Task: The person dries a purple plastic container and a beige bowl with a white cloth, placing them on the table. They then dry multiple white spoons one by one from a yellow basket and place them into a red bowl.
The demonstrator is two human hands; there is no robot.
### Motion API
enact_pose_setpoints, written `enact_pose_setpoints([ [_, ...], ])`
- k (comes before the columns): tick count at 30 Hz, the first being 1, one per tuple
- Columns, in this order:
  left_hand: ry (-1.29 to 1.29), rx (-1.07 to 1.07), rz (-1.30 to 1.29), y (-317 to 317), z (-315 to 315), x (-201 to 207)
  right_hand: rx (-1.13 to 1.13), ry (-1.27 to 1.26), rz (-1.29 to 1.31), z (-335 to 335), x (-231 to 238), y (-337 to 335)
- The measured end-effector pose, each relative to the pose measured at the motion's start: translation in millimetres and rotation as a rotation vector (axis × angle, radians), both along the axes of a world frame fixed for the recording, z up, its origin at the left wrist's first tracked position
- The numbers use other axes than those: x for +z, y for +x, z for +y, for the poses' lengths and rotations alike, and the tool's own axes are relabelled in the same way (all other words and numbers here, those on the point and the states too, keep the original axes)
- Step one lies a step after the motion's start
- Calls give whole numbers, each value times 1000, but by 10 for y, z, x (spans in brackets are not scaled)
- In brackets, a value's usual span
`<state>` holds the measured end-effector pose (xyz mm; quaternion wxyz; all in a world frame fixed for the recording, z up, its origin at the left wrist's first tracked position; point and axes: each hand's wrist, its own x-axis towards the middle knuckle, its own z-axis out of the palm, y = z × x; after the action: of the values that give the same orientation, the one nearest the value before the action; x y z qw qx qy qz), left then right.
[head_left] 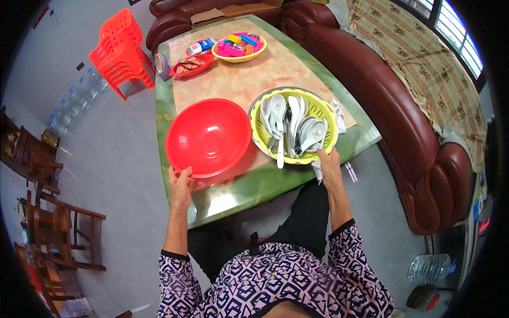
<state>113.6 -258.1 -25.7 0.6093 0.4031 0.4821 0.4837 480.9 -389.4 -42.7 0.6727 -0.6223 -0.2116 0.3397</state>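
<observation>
A wide, shallow red plastic basin (199, 124) stands on the table with nothing in it. My left hand (181, 185) is closed on its near left rim, thumb and fingers at the edge. To its right sits a yellow slotted basket (321, 108) full of white ceramic spoons (278, 108) and some metal cutlery (288, 124). A grey rim shows beneath the basket. My right hand (330, 165) grips the basket's near right edge, its fingers partly hidden. Next to that hand, a bit of white cloth or tissue (317, 170) hangs over the table edge.
Farther back on the table (233, 201) are a yellow bowl of colourful toy bricks (241, 46), a red dish of small packets (189, 65) and a blue-white package (201, 46). A dark red leather sofa (366, 79) runs along the right. Stacked red chairs (121, 53) stand at left.
</observation>
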Motion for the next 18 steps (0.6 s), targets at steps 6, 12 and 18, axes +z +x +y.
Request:
enact_pose_setpoints([
  [6, 140, 181, 292, 16, 37, 118, -32, -34, -24, -42, 72, -46],
  [12, 926, 338, 972, 597, 59, 334, -91, 9, -118, -115, 78, -281],
  [18, 1222, -24, 1227, 1766, 107, 543, -115, -31, -82, -161, -46, -355],
])
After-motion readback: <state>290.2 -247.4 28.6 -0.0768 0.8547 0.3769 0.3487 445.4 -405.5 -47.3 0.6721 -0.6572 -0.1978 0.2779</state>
